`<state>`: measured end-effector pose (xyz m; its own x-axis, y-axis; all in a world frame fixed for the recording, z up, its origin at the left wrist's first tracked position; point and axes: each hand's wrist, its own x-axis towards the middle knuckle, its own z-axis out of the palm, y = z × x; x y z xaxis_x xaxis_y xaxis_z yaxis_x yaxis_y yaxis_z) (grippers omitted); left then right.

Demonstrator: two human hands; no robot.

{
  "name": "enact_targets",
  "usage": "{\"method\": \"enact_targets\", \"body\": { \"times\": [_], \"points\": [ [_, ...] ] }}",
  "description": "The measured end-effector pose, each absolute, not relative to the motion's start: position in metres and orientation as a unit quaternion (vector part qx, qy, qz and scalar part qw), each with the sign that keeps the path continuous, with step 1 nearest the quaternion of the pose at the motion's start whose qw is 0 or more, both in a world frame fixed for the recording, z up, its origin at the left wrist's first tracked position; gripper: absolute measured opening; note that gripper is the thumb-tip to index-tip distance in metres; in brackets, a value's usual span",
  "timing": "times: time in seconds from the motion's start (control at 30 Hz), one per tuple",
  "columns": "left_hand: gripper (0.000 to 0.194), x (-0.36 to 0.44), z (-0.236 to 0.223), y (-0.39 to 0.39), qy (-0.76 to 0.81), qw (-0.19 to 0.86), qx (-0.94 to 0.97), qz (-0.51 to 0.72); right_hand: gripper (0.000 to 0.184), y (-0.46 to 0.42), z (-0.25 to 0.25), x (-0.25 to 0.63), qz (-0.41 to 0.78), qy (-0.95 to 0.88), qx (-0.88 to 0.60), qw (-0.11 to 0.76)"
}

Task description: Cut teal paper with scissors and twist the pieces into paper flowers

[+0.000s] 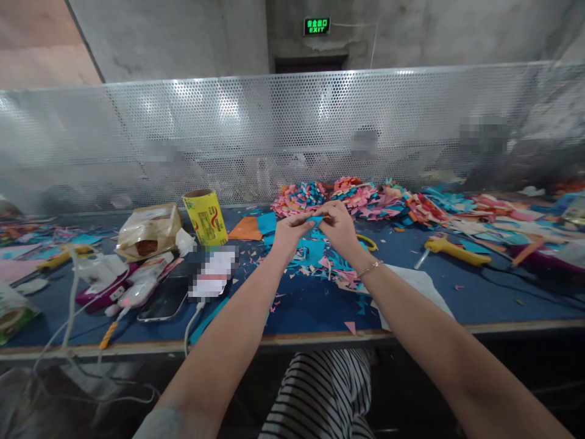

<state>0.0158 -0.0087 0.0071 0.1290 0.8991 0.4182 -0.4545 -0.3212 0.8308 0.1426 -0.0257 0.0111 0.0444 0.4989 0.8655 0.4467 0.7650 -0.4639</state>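
Note:
My left hand [289, 232] and my right hand [337, 224] meet above the blue table [479, 296], fingers pinched together on a small piece of blue paper [314, 220]. A thin bracelet circles my right wrist. Below the hands lies a heap of blue and pink paper scraps [322, 262]. Just beyond them sit several folded paper flowers [347, 195] in pink, blue and orange.
A yellow tape roll [205, 217], a brown bag [148, 231], a phone [165, 299] on a cable and small packets lie at left. A yellow glue gun [450, 250] and white paper sheet [418, 286] are at right. A perforated metal screen [292, 134] backs the table.

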Motion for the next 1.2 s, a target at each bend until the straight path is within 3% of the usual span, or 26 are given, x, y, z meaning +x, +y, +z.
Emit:
{"method": "enact_targets", "body": {
  "times": [0.23, 0.83, 1.03, 1.2],
  "points": [
    [0.030, 0.017, 0.008, -0.013, 0.219, 0.552, 0.510, 0.622, 0.017, -0.027, 0.011, 0.142, -0.005, -0.693, -0.331, 0.641],
    [0.022, 0.018, 0.014, -0.017, 0.196, 0.592, 0.446, 0.642, 0.009, -0.021, 0.011, 0.142, 0.104, -0.669, -0.315, 0.665],
    [0.019, 0.016, 0.014, -0.017, 0.208, 0.588, 0.451, 0.638, 0.028, -0.018, 0.008, 0.140, 0.229, -0.645, -0.319, 0.655],
    [0.016, 0.013, 0.013, -0.014, 0.275, 0.543, 0.475, 0.635, 0.029, -0.018, 0.009, 0.145, 0.217, -0.666, -0.325, 0.635]
  ]
}}
